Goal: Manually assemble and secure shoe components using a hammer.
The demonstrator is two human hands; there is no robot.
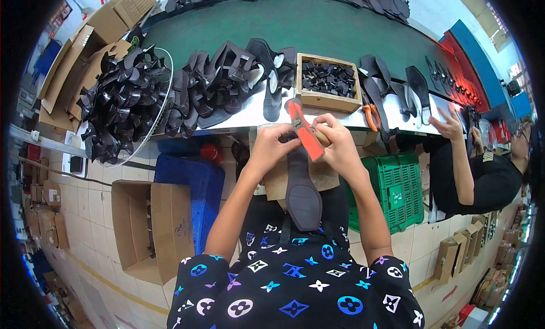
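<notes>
From the head view, the only one there is, I see a dark shoe sole (304, 198) in front of the person, nearer than the table (255, 25), lying over a tan board (275, 184) at the lap. The right hand (342, 149) has its grip wrapped firmly around a red hammer (306, 134); the left hand's (269, 147) grip is pinched almost closed on a small dark piece (289, 135) by the sole's far end, and whether that is separate or part of the sole I can't tell. What worries me is how close the hammer sits to those left fingertips: a slightly off-line swing could catch the thumb. The sole could skid or tip too, I'd say, since its broad end juts past the board's near edge, and a shift there might leave the small piece crooked. As for direction, the sole's long axis runs far to near, its broad end pointing at the person and a touch to the right, its narrow end lying far, under the hands. The hammer's red length slants across it, from far left to near right.
</notes>
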